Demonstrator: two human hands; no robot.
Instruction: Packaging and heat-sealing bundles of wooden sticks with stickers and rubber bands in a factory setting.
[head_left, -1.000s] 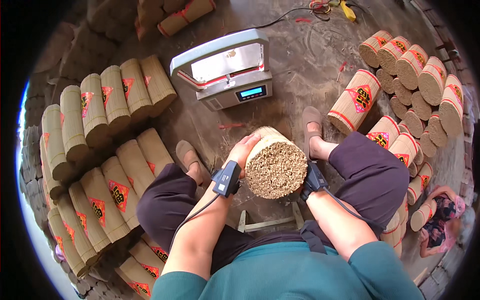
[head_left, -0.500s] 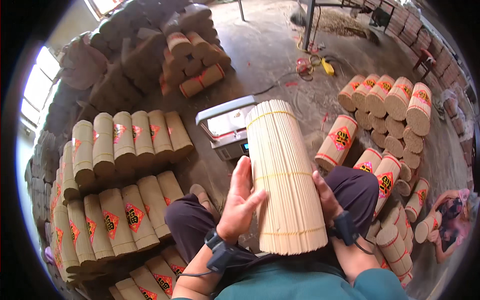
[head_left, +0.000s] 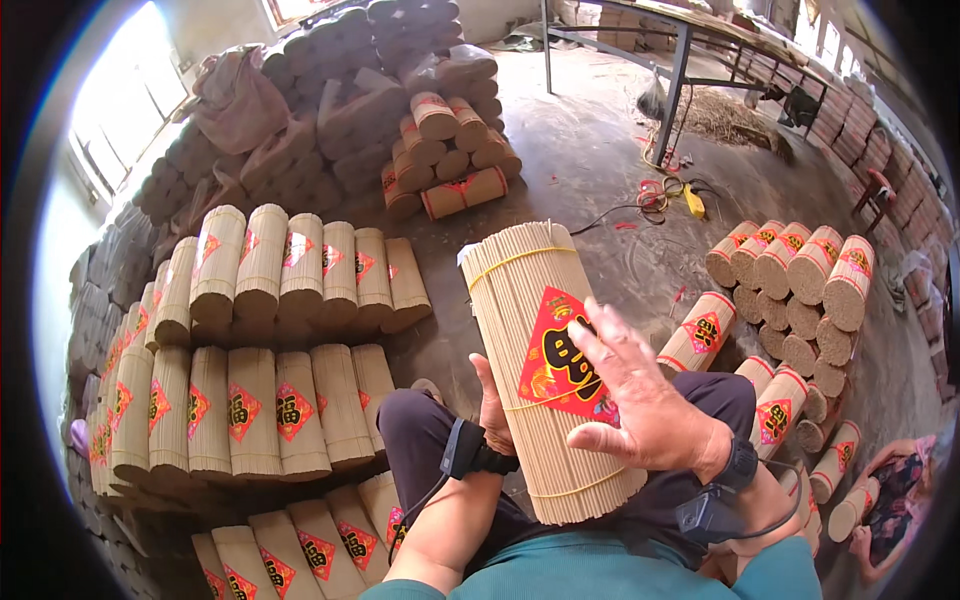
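Note:
A thick bundle of thin pale sticks (head_left: 540,470) stands tilted over my lap, bound by several yellow bands. On its front sits a red diamond-shaped paper label (head_left: 545,360) with black and gold decoration. My left hand (head_left: 492,412) supports the bundle's left side; the thumb shows along it, while the other fingers are hidden behind. Across the label's right part lies my right hand (head_left: 650,400), its fingers stretched out and its palm side against the bundle.
Rows of labelled stick bundles (head_left: 255,410) fill the left. More bundles (head_left: 700,330) are piled at the right, where another person's hand (head_left: 868,545) is at a bundle. Beyond are a yellow object (head_left: 694,200) with cables and a metal-legged table (head_left: 680,90).
The red label now shows on the bundle's front. My right hand has moved from its right side onto the label. The view has shifted, and the grey scale behind is now almost wholly hidden.

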